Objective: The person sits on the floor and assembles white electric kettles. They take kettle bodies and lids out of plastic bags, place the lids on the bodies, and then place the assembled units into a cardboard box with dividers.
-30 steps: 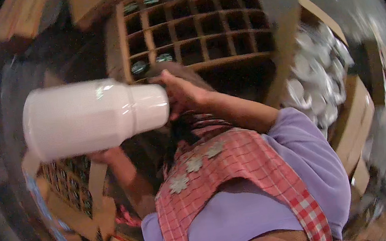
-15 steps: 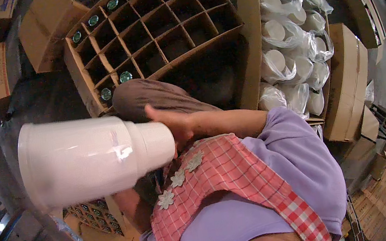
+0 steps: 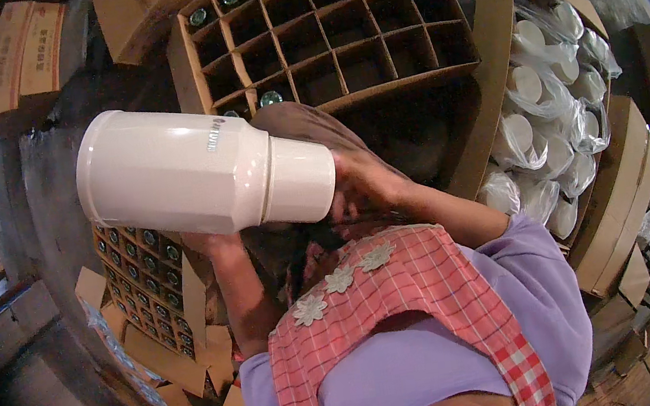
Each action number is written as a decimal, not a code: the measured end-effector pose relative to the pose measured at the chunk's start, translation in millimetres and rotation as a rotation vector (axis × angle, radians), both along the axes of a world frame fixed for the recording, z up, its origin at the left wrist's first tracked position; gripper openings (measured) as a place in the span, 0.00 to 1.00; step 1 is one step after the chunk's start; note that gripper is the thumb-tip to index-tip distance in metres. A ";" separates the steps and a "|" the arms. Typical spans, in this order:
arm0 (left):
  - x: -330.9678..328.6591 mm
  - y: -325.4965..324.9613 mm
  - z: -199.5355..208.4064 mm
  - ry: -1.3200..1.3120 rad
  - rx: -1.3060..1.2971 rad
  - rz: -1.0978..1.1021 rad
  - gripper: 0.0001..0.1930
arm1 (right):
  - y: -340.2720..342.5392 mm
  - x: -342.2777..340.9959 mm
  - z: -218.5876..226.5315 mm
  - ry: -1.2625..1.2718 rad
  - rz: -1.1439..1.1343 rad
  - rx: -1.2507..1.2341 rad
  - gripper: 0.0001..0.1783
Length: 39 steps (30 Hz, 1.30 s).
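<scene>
A large white vacuum flask [image 3: 165, 171] lies on its side in front of me, its broad base to the left and its narrower cup-like cap [image 3: 299, 178] to the right. Against the cap end rests my right hand [image 3: 359, 182], fingers curled and partly hidden. My left hand [image 3: 211, 242] comes up under the body from below; its fingers are out of sight behind the flask. Together the two hands hold the flask above my lap. Part of my brown-trousered knee [image 3: 302, 120] shows behind it.
Ahead stands a divided carton [image 3: 340, 102] with several green-topped pieces in its cells. To the right, an open carton [image 3: 486, 120] holds bagged white cylindrical items [image 3: 523, 86]. Another carton of round-topped pieces [image 3: 149, 267] sits at lower left. Closed cartons [image 3: 23, 58] stand farther off.
My view has shifted, so cartons and body appear farther right or lower. The flask has moved right and up in the picture, turned so its cap end tips lower and printed marking shows.
</scene>
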<state>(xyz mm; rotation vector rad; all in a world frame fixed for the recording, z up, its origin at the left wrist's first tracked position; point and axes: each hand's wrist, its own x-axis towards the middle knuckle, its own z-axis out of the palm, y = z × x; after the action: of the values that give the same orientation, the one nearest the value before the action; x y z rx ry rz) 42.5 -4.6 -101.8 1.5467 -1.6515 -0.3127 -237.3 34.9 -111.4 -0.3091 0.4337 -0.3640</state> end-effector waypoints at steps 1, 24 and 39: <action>-5.0 0.3 7.4 -0.046 0.027 0.020 0.19 | 1.1 -0.8 5.8 0.205 -0.312 -0.300 0.39; 32.1 36.2 11.8 0.815 0.462 0.175 0.21 | 74.7 -112.6 -296.7 1.640 0.366 -1.018 0.27; 70.7 -88.5 16.5 1.088 0.720 -0.326 0.20 | -218.5 34.4 -1.6 0.193 -0.992 -0.691 0.03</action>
<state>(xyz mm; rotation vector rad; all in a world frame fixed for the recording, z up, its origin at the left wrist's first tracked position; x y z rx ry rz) 113.2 -93.1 -85.3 1.1427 -0.8887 -1.7192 -202.9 -183.7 -113.0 -0.8005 0.6269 -1.4765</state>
